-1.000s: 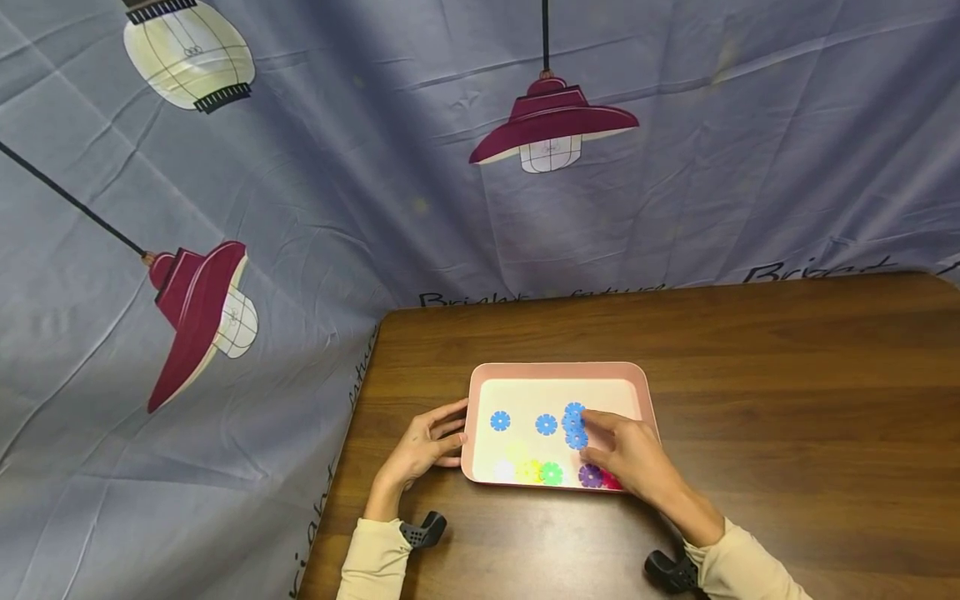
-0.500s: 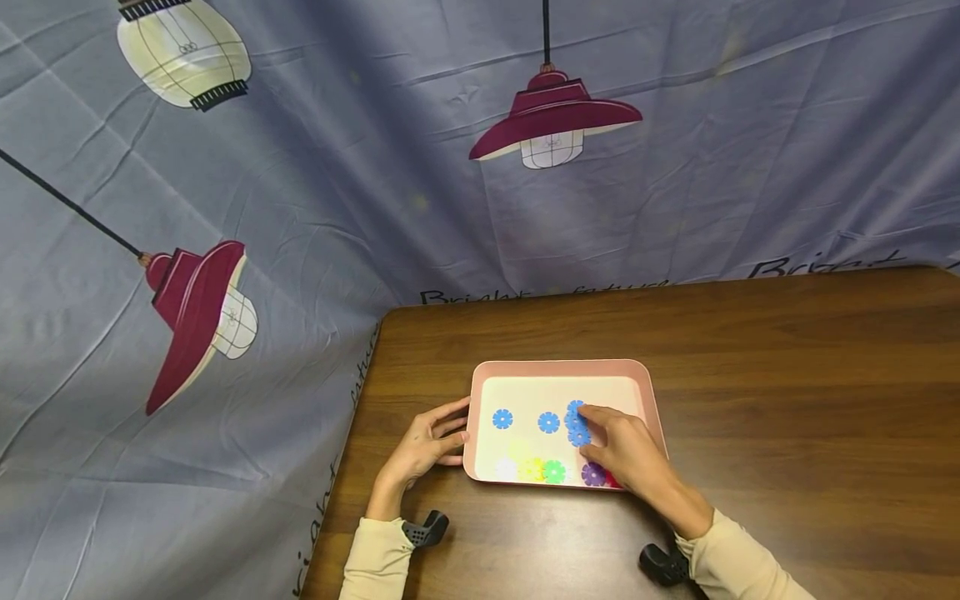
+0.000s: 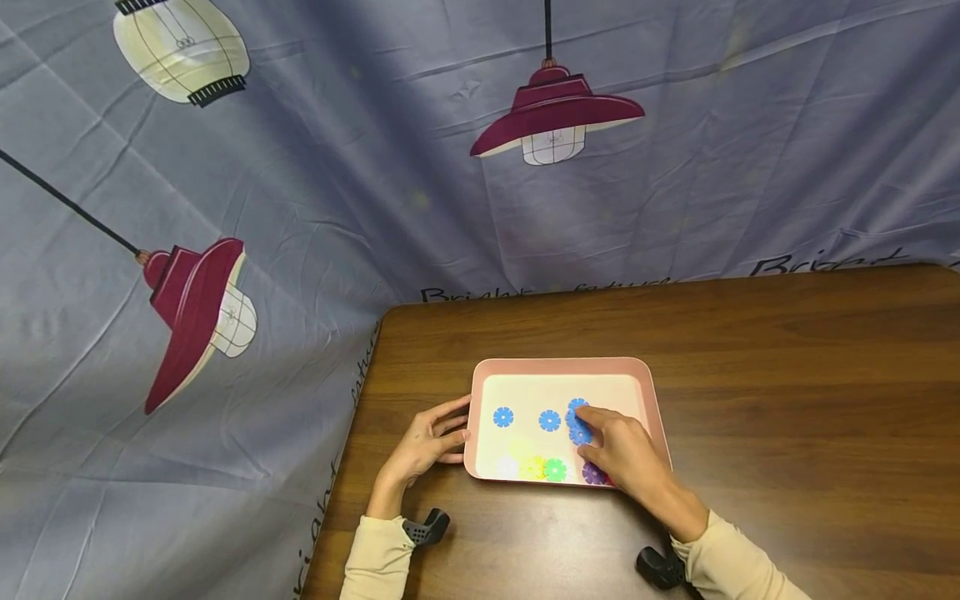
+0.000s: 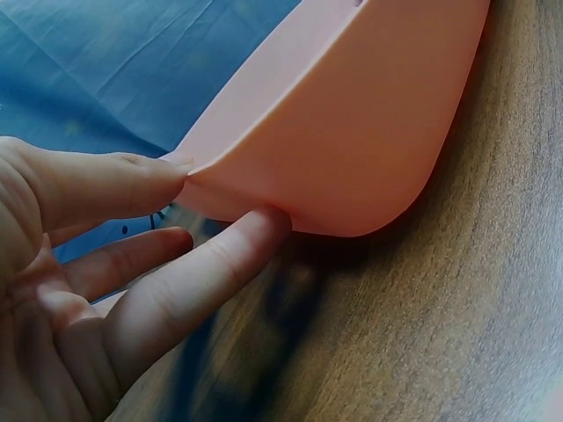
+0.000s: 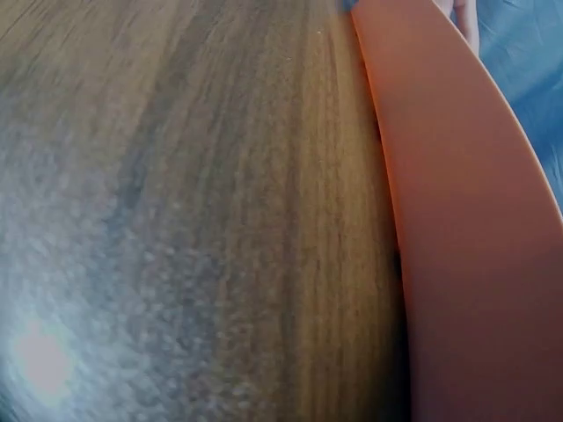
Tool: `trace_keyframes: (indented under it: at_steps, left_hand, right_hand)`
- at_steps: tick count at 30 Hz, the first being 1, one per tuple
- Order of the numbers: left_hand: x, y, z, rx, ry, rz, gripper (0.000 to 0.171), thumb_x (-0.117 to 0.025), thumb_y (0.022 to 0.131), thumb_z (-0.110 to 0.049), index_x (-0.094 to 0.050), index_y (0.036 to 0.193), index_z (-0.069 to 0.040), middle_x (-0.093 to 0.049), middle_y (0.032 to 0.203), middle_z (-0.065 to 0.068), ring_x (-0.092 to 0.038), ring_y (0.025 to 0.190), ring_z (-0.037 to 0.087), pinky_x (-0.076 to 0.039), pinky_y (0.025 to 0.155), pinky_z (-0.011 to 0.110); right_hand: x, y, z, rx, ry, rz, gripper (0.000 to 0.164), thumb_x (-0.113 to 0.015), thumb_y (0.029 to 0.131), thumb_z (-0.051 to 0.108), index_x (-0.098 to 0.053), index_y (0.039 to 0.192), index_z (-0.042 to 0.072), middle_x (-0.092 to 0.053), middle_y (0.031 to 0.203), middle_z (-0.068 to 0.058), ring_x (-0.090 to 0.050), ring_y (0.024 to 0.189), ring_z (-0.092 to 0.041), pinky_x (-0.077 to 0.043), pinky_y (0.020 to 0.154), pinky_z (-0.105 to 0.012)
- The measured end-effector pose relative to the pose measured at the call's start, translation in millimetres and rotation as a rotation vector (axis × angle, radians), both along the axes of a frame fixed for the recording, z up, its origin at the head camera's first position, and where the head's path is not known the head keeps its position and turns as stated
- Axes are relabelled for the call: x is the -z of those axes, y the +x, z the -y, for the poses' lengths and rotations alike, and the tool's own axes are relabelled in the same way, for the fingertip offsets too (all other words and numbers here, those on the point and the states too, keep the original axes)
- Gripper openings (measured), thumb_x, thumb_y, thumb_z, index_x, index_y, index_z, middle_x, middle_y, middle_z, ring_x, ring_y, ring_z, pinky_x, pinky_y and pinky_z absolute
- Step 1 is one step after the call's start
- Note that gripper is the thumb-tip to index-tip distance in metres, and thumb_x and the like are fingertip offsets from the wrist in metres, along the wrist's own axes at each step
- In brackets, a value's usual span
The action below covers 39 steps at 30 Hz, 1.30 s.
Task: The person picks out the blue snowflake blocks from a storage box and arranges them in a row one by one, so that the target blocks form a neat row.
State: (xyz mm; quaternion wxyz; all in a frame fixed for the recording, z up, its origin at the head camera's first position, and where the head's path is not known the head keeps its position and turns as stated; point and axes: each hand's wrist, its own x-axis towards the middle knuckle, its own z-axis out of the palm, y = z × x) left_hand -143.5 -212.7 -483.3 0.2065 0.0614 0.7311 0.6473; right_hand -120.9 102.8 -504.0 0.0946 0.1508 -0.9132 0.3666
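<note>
A pink shallow tray [image 3: 561,366] with a white floor lies on the table, holding several flower-shaped plastic discs. My left hand [image 3: 420,447] is at its left side; in the left wrist view, fingertips [image 4: 266,224] touch the outer wall and rim. My right hand [image 3: 628,452] reaches over the right side, index fingertip and thumb spread apart at a cluster of overlapping blue discs [image 3: 580,435]. Two single blue discs, one in the middle [image 3: 550,421] and one at left [image 3: 503,417], lie apart. The right wrist view leaves the right fingers hidden, showing the tray's outer wall [image 5: 475,220].
Along the tray's near side lie yellow discs [image 3: 533,467], a green disc [image 3: 555,470] and a purple disc [image 3: 593,473], with glare over that area. The brown wooden table [image 3: 795,400] meets a blue lamp-print curtain [image 3: 420,167] at the back and left.
The right hand's index finger has shifted slightly left over the blue cluster. The left hand stays at the tray's side. The whole head view has shifted slightly.
</note>
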Motion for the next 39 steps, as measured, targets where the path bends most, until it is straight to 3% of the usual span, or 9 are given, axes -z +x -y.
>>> trace_keyframes:
  at_steps: [22,39]
  left_hand:
    - [-0.9,0.5,-1.1,-0.019,-0.025,-0.001,0.058,-0.062,0.094,0.003,-0.042,0.149,-0.004,-0.044,0.142,0.032,-0.05,0.126,0.042,-0.059,0.074,0.042]
    - [0.5,1.1,-0.1,-0.012,-0.013,-0.001,0.059,-0.061,0.094,0.003,-0.043,0.149,-0.006,-0.043,0.143,0.031,-0.05,0.126,0.042,-0.059,0.075,0.043]
  right_hand:
    - [7.0,-0.7,2.8,-0.026,0.058,-0.08,0.036,-0.085,0.07,0.0,-0.073,0.103,-0.008,-0.069,0.114,-0.02,-0.068,0.099,-0.034,-0.054,0.086,-0.047]
    - [3.7,0.2,5.5,-0.014,0.12,-0.121,0.025,-0.079,0.075,-0.004,-0.075,0.099,-0.008,-0.071,0.109,-0.018,-0.067,0.101,-0.035,-0.054,0.086,-0.047]
